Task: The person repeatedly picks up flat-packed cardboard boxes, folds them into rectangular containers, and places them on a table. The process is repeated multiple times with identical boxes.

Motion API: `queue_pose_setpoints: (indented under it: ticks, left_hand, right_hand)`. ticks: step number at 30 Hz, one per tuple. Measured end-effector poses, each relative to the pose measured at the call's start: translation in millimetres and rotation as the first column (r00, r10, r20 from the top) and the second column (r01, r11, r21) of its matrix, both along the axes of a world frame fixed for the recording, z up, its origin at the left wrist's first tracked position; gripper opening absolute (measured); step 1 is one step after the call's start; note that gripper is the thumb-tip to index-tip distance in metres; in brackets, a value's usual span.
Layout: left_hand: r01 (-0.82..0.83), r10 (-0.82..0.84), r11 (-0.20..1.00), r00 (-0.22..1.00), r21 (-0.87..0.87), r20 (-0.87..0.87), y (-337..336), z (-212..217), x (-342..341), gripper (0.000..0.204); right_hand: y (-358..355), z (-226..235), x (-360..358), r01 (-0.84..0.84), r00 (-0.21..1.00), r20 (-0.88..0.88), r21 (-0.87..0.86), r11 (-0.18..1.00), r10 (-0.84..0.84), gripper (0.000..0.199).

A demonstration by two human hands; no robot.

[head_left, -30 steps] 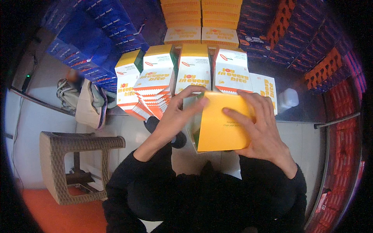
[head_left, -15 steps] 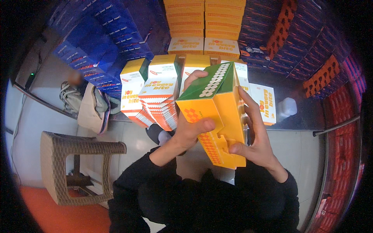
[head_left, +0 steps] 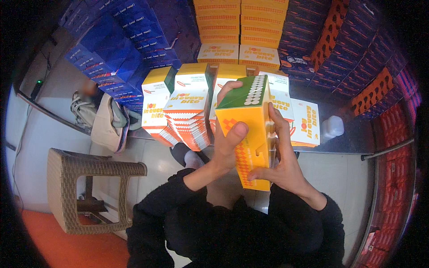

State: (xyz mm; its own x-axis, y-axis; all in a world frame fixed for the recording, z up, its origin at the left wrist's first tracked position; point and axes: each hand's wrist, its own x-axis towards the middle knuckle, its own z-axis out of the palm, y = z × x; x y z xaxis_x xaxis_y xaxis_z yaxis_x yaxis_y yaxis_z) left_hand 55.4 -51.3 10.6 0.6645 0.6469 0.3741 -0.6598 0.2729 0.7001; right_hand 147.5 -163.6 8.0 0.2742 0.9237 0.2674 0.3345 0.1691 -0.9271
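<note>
In front of me I hold a yellow carton (head_left: 252,152) with a green top panel that bears white dots, tilted between both hands. My left hand (head_left: 229,145) grips its left side, thumb on the yellow face and fingers behind the green panel. My right hand (head_left: 286,158) clasps the right side, its thumb pressing the yellow face below a small slot. The inside and the far side of the carton are hidden. Just beyond stand stacks of flattened white-and-yellow cartons (head_left: 185,103) with orange edges.
Tall stacks of yellow boxes (head_left: 219,22), blue boxes (head_left: 100,56) and dark blue boxes (head_left: 357,58) rise behind the counter. A white plastic container (head_left: 333,127) stands at the right. A woven-pattern brown stool (head_left: 96,167) and a beige bag (head_left: 107,127) are at the left.
The carton's side panels have come together at the seam, so it looks narrower and squarer. My right hand has shifted left, and the carton has turned more upright.
</note>
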Motion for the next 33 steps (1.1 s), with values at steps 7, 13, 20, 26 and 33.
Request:
queue_pose_setpoints:
  ticks: [7,13,20,26,33]
  left_hand:
    - [-0.194,0.240,0.932,0.964,0.306,-0.118,-5.0,-1.3,6.0,0.086]
    - [-0.143,0.326,0.860,0.892,0.489,-0.313,4.6,-4.3,2.9,0.056]
    - [-0.127,0.221,0.966,0.861,0.227,-0.458,3.9,-7.7,-3.2,0.047]
    - [-0.126,0.321,0.930,0.738,0.346,-0.594,8.7,-17.5,-7.7,0.050]
    - [0.260,0.014,0.940,0.619,0.222,-0.785,12.1,-26.9,-30.4,0.055]
  right_hand:
    - [-3.2,0.5,-7.5,0.046,0.976,-0.207,-0.074,0.996,-0.060,0.113]
    - [-24.1,6.5,3.9,0.090,0.910,-0.398,-0.080,0.993,-0.115,0.085]
    - [-28.4,7.6,-3.4,0.009,0.774,-0.633,-0.041,0.999,-0.033,0.081]
    - [-17.7,10.7,-10.3,0.206,0.959,-0.240,0.215,0.955,-0.153,0.107]
    - [-46.0,58.7,28.9,-0.152,0.453,0.889,0.009,0.988,0.062,0.066]
